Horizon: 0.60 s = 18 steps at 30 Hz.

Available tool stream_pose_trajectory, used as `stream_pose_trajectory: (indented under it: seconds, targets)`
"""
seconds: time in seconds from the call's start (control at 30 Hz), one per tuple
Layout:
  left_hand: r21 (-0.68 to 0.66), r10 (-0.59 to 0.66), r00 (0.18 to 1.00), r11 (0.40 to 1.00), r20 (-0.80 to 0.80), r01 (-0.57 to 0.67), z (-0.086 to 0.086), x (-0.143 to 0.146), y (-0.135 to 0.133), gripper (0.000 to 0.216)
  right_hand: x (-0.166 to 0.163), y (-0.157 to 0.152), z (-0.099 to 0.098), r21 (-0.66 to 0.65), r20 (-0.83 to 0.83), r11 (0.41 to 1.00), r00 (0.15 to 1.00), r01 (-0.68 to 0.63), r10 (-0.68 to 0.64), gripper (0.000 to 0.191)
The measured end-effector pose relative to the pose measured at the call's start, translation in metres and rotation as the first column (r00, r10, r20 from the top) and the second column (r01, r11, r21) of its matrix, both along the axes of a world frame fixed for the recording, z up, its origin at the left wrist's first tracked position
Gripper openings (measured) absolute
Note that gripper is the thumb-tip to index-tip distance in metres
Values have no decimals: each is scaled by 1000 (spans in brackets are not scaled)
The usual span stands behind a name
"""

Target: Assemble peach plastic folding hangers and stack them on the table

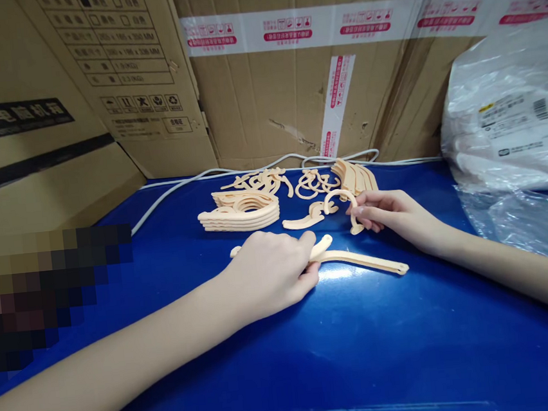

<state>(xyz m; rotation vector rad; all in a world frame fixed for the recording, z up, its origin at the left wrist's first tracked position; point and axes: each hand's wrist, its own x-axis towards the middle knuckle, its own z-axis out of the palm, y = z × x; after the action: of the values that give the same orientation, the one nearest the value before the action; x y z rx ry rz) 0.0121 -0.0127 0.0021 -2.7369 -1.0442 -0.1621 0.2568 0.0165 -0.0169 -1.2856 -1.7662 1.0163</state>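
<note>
My left hand [275,267] is closed around a cream plastic hanger [364,263] at the middle of the table. One long arm of the hanger reaches out to the right, and a shorter piece pokes up beside my thumb; the joint is hidden under my fingers. My right hand [381,211] pinches a cream hanger hook [339,194], its curve pointing up and left. Close to the hook lies a loose short hanger piece [304,220]. Behind my left hand sits a stack of cream hangers [240,218].
At the back are a pile of loose parts [264,180], several hooks [308,186] and a row of hanger arms [356,175]. A white cable [170,188] runs along cardboard boxes [264,103]. Clear plastic bags [502,112] rest at the right on the blue table [365,352].
</note>
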Motion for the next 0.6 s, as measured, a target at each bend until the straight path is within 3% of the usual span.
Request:
stream_pose_trajectory:
  seconds: [0.3, 0.6]
  targets:
    - [-76, 15, 1000, 997, 22, -13, 5, 1, -3, 38, 1, 0, -1, 2, 1, 1000, 1000, -15, 15, 28]
    - [-112, 9, 998, 994, 57, -3, 10, 1, -4, 25, 1, 0, -1, 5, 10, 1000, 1000, -15, 15, 27]
